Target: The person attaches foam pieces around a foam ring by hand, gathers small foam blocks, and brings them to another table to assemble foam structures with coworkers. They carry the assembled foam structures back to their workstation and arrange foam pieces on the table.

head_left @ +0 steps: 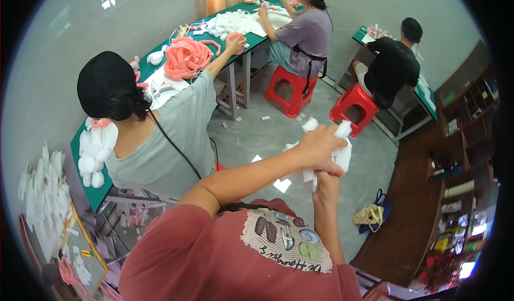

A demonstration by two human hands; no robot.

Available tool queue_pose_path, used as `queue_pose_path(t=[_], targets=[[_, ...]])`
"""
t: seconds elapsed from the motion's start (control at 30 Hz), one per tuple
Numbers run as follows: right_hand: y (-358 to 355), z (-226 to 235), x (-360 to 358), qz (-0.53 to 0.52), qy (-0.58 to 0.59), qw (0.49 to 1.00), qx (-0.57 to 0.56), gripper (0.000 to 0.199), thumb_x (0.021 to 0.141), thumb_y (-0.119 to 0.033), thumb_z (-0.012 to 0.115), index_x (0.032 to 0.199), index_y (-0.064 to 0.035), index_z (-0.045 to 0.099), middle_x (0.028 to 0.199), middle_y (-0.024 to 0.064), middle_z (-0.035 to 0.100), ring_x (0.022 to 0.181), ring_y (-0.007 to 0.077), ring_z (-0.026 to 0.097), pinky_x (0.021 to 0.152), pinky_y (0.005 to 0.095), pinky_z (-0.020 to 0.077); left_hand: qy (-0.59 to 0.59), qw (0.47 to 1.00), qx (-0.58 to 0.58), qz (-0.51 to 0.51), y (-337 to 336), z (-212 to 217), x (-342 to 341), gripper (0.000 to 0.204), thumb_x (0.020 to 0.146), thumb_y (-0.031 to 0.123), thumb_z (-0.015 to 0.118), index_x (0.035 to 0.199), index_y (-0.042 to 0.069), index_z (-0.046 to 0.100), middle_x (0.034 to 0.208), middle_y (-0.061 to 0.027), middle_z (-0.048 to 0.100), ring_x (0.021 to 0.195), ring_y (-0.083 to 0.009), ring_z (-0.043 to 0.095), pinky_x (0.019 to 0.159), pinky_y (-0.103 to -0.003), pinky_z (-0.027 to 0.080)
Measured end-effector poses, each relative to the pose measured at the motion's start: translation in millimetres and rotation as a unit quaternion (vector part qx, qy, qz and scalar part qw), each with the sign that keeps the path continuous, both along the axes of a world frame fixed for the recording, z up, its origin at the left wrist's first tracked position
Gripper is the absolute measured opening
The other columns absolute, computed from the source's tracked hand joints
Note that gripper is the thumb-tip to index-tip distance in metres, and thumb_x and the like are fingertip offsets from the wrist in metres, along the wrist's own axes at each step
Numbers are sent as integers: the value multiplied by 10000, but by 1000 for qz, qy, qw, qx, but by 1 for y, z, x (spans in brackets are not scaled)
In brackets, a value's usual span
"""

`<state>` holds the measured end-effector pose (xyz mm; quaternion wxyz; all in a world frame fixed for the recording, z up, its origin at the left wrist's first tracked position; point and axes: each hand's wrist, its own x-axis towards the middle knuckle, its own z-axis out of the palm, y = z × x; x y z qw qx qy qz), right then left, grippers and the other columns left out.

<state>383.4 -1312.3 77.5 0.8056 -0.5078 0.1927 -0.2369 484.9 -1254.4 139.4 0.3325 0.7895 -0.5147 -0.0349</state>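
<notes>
Bare L hand point(320, 147) curled round soft white fluffy bundle point(341, 159), 3 o'clock in view; bare R hand point(325, 184) just below, fingers mostly hidden, can't tell grip. Work prob. part-done: ends poke out loose, bundle not yet set down.

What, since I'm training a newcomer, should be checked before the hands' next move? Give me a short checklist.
1. Left hand on the white bundle: ok, fingers curl over it.
2. Right hand with a secure grip: cannot tell, its fingers are largely hidden.
3. Bundle tidy: not ok, fluffy ends jut out at the top.
4. Floor free of scraps: not ok, white scraps lie on it.
5. Green table beneath the hands: not ok, it stands off to the left.
</notes>
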Motion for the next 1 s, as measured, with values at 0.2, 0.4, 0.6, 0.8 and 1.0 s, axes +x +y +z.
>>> queue_pose_path(t=[0.2,0.4,0.6,0.8,1.0], targets=[[-61,8,94,102,26,994,15,493,669,79,561,1150,32,465,1084,86,534,973,175,544,805,288,445,10,992,26,121,-43,2,80,640,508,498,747,1054,193,613,1144,-153,467,995,-314,482,811,-408,441],[-88,2,202,159,13,986,55,439,643,78,619,1068,49,509,1006,86,557,881,157,563,740,275,454,3,980,6,197,-62,-12,178,643,500,501,750,1048,191,618,1071,-117,479,956,-298,489,791,-394,443],[-110,1,332,183,15,983,11,474,687,51,597,1142,21,469,1044,75,550,945,169,549,792,294,437,8,980,4,200,-79,-14,305,638,503,508,745,1037,182,622,1018,-106,482,939,-294,490,772,-396,446],[-116,15,474,186,6,982,-11,475,694,44,590,1152,23,467,1076,77,543,974,181,542,833,301,431,-12,980,-8,198,-87,-1,448,647,507,509,738,1049,176,620,1027,-116,483,943,-300,493,762,-412,452],[-119,15,609,267,20,963,25,397,665,64,624,1049,51,522,989,75,562,892,152,553,753,281,436,-37,953,-19,301,-78,-9,566,668,507,540,730,1059,182,618,1045,-150,498,947,-326,506,776,-417,451]])
